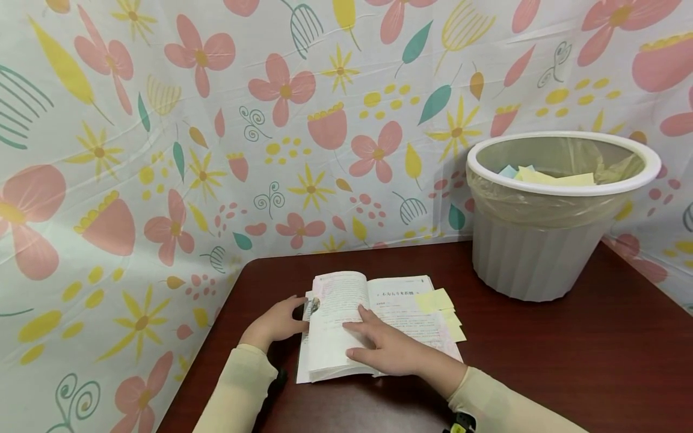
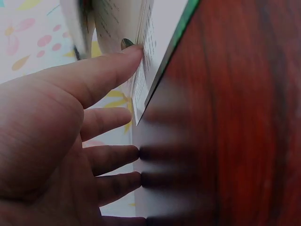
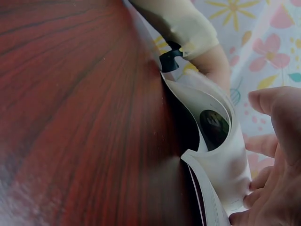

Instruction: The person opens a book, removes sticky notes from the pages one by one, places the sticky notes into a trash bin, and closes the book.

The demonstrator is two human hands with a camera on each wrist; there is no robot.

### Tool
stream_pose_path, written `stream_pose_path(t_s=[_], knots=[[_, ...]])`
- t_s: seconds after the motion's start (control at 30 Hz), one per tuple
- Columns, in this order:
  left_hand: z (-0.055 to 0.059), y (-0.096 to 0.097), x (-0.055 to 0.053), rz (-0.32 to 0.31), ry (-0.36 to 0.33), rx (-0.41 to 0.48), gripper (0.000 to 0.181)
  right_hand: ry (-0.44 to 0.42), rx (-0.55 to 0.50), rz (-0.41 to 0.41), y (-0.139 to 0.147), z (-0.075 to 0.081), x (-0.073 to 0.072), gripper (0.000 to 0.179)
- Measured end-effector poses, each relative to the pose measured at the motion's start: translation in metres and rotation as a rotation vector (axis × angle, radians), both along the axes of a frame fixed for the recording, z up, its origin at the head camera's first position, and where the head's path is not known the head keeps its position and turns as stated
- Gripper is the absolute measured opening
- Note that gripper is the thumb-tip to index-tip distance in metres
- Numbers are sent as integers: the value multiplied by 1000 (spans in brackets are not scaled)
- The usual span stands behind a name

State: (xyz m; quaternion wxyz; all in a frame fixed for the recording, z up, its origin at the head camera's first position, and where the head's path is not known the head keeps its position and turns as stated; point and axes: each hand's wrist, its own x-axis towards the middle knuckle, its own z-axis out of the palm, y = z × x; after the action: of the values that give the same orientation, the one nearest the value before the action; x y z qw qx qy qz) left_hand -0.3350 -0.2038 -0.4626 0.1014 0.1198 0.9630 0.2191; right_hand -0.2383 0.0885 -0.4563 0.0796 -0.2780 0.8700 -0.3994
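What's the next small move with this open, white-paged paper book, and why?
Probably press the curved white paper pages on the open book's left side flat with the bare right hand: they arch upward, its fingers lie over them, and the bare left hand is at their outer edge.

bare hands (image 1: 278, 322), pale cream slvs (image 1: 233, 394), blk wrist bands (image 1: 275, 388); yel patch (image 1: 457, 429) on R

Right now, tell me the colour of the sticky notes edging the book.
Pale yellow sticky notes, clearest in the head view.
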Motion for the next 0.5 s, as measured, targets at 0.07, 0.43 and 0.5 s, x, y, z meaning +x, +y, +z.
stream_pose_path(t_s=[0.07,0.43,0.5], knots=[[0,0,-1,-7,4,-2,71,6,2,12,1,0,0,61],[1,-1,0,-7,-10,28,69,20,121,110,11,7,-5,66],[1,-1,0,-13,-11,38,68,22,146,124,12,8,-7,65]])
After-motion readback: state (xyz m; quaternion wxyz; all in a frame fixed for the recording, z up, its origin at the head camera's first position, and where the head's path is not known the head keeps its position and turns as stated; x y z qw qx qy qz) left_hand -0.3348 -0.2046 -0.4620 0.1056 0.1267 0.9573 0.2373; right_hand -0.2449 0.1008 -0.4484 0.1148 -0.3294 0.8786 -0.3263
